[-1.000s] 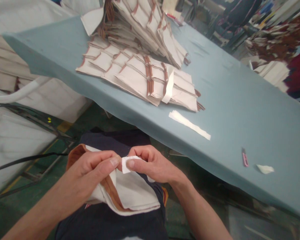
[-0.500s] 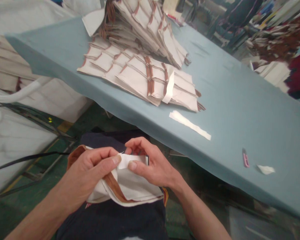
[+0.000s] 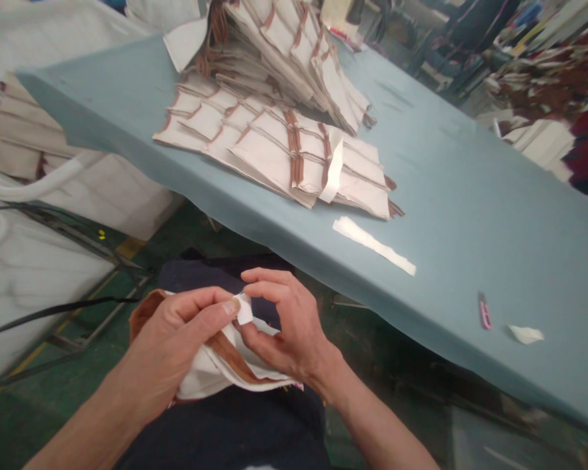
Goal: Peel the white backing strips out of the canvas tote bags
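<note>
A cream fabric piece with a brown band [image 3: 232,361] lies over my lap. My left hand [image 3: 189,333] pinches its upper edge together with a small white strip [image 3: 245,309], thumb on top. Close on the right, my right hand [image 3: 287,326] has its fingers apart and curved around the strip's free end. Its thumb is beneath the strip, near the fabric, and I see nothing gripped between thumb and fingers. The part of the fabric behind both hands is hidden.
On the blue-grey table [image 3: 470,215] lie stacks of cream pieces with brown trim [image 3: 264,150], a long white strip [image 3: 375,245], a pink-handled tool [image 3: 485,312] and a white scrap [image 3: 526,334]. A black cable [image 3: 63,307] runs at the left.
My right thumb has come off the white strip, and that hand has moved slightly left with its fingers spreading. Less of the strip shows, and the fabric's right side has shifted left.
</note>
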`<control>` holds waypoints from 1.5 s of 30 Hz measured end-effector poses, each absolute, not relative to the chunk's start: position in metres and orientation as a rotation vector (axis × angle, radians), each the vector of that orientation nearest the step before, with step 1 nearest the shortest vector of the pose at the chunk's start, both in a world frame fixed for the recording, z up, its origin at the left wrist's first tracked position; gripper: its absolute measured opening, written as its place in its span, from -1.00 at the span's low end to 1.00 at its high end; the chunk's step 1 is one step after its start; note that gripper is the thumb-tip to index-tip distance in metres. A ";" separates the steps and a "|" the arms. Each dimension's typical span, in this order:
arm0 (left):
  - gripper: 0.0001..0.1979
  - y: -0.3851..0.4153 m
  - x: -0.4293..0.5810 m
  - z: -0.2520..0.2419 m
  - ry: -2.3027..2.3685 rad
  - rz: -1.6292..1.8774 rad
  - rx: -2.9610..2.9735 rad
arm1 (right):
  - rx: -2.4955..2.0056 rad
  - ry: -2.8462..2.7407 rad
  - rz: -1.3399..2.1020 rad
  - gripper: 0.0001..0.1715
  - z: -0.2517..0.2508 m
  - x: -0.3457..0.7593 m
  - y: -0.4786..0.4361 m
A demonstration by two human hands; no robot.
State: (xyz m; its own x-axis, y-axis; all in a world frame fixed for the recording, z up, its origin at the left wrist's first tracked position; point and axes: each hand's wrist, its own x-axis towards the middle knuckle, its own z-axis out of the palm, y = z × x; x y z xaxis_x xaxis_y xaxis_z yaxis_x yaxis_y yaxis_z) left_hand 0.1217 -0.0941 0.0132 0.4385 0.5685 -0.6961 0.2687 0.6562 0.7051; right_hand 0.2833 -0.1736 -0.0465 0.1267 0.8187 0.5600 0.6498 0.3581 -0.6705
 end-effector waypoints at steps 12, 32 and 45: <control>-0.67 -0.095 0.121 0.010 1.128 0.260 0.929 | -1.352 -1.723 0.279 -0.67 -0.054 0.291 -0.177; -0.65 -0.100 0.118 0.014 1.123 0.217 1.166 | -1.516 -0.724 1.371 -0.49 -0.008 0.276 -0.176; -0.72 -0.103 0.116 0.013 1.081 0.263 1.015 | -1.343 -0.599 1.597 -0.38 -0.003 0.282 -0.174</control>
